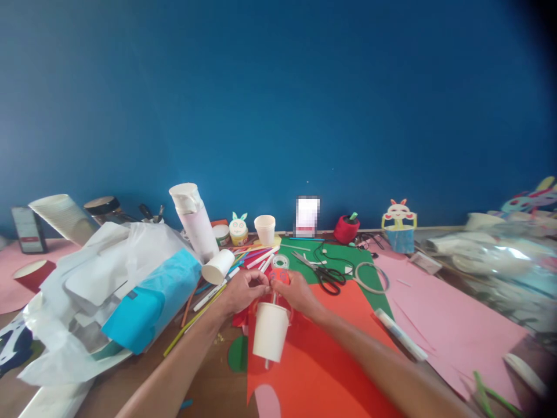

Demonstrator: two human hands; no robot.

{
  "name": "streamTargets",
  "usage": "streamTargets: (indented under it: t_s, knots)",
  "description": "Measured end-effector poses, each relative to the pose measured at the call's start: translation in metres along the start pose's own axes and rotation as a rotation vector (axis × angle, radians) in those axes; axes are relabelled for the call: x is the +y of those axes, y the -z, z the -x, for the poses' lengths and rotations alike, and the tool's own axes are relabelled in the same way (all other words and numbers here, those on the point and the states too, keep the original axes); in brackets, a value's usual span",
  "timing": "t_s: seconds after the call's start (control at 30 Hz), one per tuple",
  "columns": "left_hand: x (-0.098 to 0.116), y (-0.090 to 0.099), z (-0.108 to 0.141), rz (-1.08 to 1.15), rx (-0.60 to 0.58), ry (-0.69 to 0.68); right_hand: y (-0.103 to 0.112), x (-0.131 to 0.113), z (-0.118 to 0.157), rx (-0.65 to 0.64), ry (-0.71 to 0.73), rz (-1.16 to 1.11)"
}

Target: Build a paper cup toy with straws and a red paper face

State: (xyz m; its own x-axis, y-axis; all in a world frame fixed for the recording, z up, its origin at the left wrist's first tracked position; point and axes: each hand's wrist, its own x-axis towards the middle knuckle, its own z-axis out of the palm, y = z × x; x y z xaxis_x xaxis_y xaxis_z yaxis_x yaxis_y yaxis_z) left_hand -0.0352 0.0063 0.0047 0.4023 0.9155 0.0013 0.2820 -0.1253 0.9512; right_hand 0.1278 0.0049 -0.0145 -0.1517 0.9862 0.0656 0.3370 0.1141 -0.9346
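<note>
A small orange paper cutout [281,276] with drawn marks sits at the top of a straw [274,298] that runs through a white paper cup [270,334]. The cup hangs tilted, mouth side up, and the straw's lower tip pokes out beneath it. My right hand [300,293] is closed on the cutout, gripping it near the straw. Close beside it, at the cutout's left edge, my left hand [248,290] is pinched; its fingertips hide whatever lies between them. A roll of clear tape [279,262] lies just beyond my hands.
Orange paper [339,348] and green paper [313,253] cover the middle, with black-handled scissors [324,273] on them. Markers [215,296] lie at left, near a tipped paper cup [217,266] and a bulky plastic bag [87,296]. Pink paper [456,316] spreads at right.
</note>
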Motion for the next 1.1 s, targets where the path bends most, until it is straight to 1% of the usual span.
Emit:
streamTargets:
  t_s: [0.1,0.17,0.3,0.47,0.53,0.63,0.77,0.8,0.9,1.0,1.1]
  knots:
    - [-0.007,-0.002,-0.001,0.101,0.012,0.037,0.003,-0.002,0.000,-0.101,0.017,-0.099]
    - [-0.010,-0.004,-0.001,0.214,0.035,0.077,0.004,-0.002,0.000,-0.145,0.035,-0.162]
    - [-0.005,-0.007,-0.001,0.392,0.084,0.131,0.002,0.003,-0.002,-0.160,0.047,-0.222]
    - [0.004,-0.007,0.000,0.469,0.123,0.200,-0.001,0.006,-0.003,-0.183,0.053,-0.288]
    - [0.004,-0.006,0.000,0.521,0.096,0.218,0.001,0.004,-0.003,-0.178,0.060,-0.267]
    - [0.002,-0.004,0.001,0.604,0.000,0.229,0.004,0.000,-0.003,-0.146,0.070,-0.233]
    - [0.000,0.000,0.003,0.671,-0.075,0.266,0.006,0.000,-0.005,-0.113,0.025,-0.233]
    - [-0.001,0.000,0.003,0.675,-0.092,0.264,0.006,0.001,-0.006,-0.106,0.018,-0.221]
    - [-0.001,-0.001,0.003,0.622,-0.078,0.236,0.006,0.003,-0.007,-0.065,0.030,-0.177]
    - [-0.004,-0.004,0.001,0.489,-0.002,0.188,0.006,0.004,-0.006,-0.033,0.056,-0.134]
    - [-0.010,-0.006,-0.002,0.330,0.076,0.087,0.007,0.003,-0.005,-0.020,0.084,-0.078]
